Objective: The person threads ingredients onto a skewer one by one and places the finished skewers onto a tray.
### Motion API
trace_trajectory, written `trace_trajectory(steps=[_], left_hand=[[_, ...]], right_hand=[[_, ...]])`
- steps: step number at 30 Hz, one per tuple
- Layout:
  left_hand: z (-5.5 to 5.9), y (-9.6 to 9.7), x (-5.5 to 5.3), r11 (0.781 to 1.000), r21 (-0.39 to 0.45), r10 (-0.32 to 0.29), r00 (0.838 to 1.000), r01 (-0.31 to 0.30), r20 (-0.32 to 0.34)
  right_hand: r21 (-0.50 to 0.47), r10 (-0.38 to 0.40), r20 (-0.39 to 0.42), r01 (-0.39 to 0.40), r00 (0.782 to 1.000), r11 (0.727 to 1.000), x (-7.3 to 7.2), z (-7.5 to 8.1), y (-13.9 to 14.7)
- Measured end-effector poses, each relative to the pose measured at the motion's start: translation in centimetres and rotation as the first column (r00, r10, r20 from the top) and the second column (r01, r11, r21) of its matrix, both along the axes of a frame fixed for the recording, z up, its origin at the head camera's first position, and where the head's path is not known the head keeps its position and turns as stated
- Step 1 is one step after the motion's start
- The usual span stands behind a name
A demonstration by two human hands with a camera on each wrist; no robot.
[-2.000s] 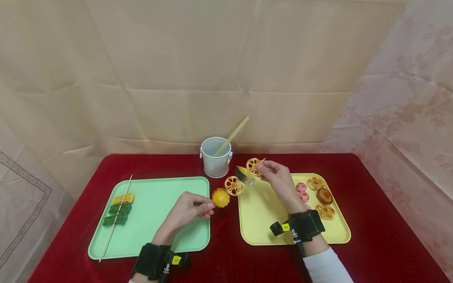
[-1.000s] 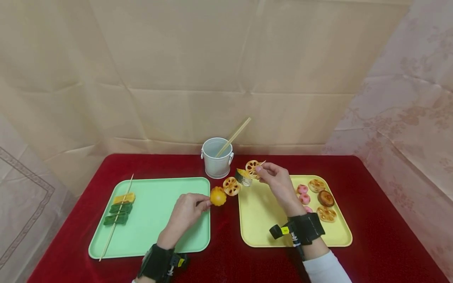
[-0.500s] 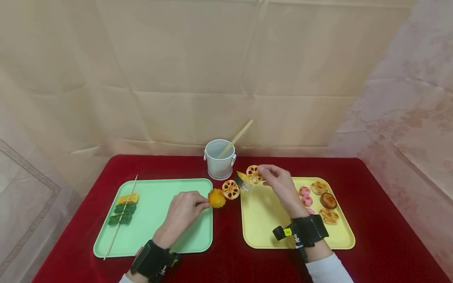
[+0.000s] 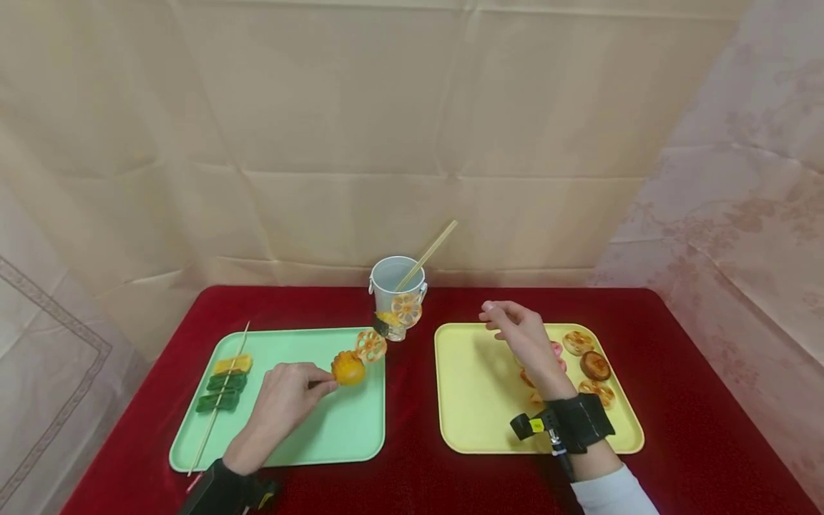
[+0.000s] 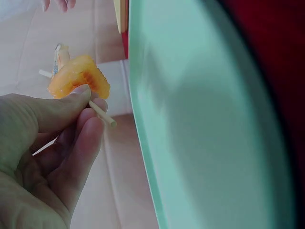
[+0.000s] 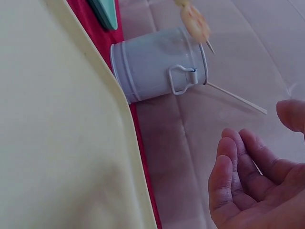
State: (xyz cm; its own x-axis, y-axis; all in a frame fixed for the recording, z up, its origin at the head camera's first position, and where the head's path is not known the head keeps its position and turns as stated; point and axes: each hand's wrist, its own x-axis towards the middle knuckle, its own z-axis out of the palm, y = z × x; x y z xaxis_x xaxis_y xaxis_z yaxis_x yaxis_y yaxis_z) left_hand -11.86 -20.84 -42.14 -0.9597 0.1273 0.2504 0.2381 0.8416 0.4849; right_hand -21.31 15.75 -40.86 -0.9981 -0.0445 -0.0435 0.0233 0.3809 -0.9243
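Observation:
My left hand (image 4: 283,400) pinches the lower end of a loaded skewer (image 5: 107,117) between thumb and fingers, over the green tray (image 4: 347,436). On the stick sit a scalloped yellow piece (image 4: 348,368), a lotus root slice (image 4: 370,346), a dark-skinned yellow wedge (image 4: 387,320) and another lotus root slice (image 4: 407,310) near the tip. The stick's point shows bare in the right wrist view. My right hand (image 4: 524,340) hovers above the back of the yellow tray (image 4: 476,433), holding nothing, its fingers loosely bent and the thumb apart.
A white bucket (image 4: 381,290) with bare sticks (image 4: 428,254) leaning in it stands behind the trays. Another skewer with green and yellow pieces (image 4: 222,383) lies on the green tray's left. Grilled slices (image 4: 595,366) and pink balls (image 4: 558,350) lie on the yellow tray's right.
My right hand has let go of the skewer's tip end. My left hand has carried the loaded skewer leftward, from between the trays to over the green tray.

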Motion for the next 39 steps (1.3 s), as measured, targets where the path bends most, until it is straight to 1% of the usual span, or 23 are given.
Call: trace_trajectory(steps=[3, 8, 13, 16, 21, 25, 28, 33, 36, 39], left_hand=[[-0.3, -1.4, 0.8, 1.000, -0.001, 0.020, 1.000, -0.020, 0.018], [-1.0, -3.4, 2.3, 0.997, -0.030, 0.075, 0.995, -0.073, 0.061], [-1.4, -4.8, 3.5, 0.992, -0.027, 0.124, 0.986, -0.122, 0.109], [-1.5, -5.7, 4.1, 0.987, -0.017, 0.158, 0.976, -0.157, 0.148], [-1.5, -7.2, 4.9, 0.974, -0.018, 0.226, 0.949, -0.228, 0.221], [-1.4, -8.1, 5.4, 0.964, -0.025, 0.261, 0.930, -0.263, 0.260], [-1.3, -8.6, 5.4, 0.958, -0.028, 0.279, 0.911, -0.284, 0.303], [-1.1, -9.2, 5.1, 0.945, -0.040, 0.315, 0.870, -0.325, 0.380], [-1.2, -9.6, 5.0, 0.942, -0.054, 0.325, 0.855, -0.332, 0.405], [-1.3, -9.9, 4.9, 0.941, -0.074, 0.329, 0.849, -0.329, 0.413]], right_hand=[[-0.007, 0.007, -0.007, -0.007, 1.000, 1.000, 0.0, -0.2, -0.1], [-0.012, 0.008, -0.042, -0.008, 0.999, 1.000, 0.0, -0.5, -0.2], [-0.008, 0.004, -0.048, -0.005, 0.999, 1.000, 0.1, -0.8, -0.1], [-0.019, 0.010, -0.043, -0.011, 0.999, 1.000, 0.2, -0.9, 0.0], [-0.040, 0.024, -0.044, -0.026, 0.999, 0.999, 0.3, -0.8, -0.1], [-0.051, 0.035, -0.046, -0.037, 0.998, 0.998, 0.2, -1.0, -0.3], [-0.058, 0.035, -0.046, -0.037, 0.998, 0.998, 0.2, -1.0, -0.3], [-0.064, 0.027, -0.041, -0.030, 0.999, 0.997, 0.2, -0.9, -0.3], [-0.066, 0.034, -0.046, -0.037, 0.998, 0.997, 0.2, -1.0, -0.3], [-0.059, 0.043, -0.056, -0.046, 0.998, 0.997, 0.1, -1.1, -0.3]])
